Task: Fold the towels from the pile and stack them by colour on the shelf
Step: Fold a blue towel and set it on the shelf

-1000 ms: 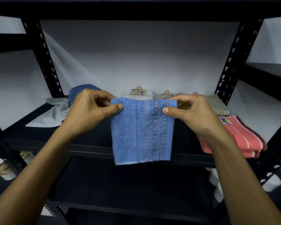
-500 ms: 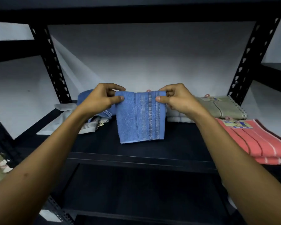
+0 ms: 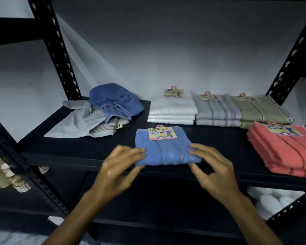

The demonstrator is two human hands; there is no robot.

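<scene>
Near shelf (image 3: 219,142) front edge, folded blue terry towel (image 3: 166,151) laid down; left hand (image 3: 117,167) & right hand (image 3: 214,170), fingers apart, touching its sides; crumpled pile (image 3: 102,114) at back-left corner still to fold.

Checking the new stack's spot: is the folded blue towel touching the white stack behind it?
Apart. The head view shows a strip of bare black shelf between the folded blue towel and the white stack.

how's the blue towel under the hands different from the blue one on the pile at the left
The folded blue towel lies flat as a neat rectangle; the crumpled blue towel is bunched in a heap. The folded one sits alone on the bare shelf near its front edge; the crumpled one rests on grey towels further back. A Face Towel label shows on the folded one, none on the crumpled one. Both are the same blue.
</scene>
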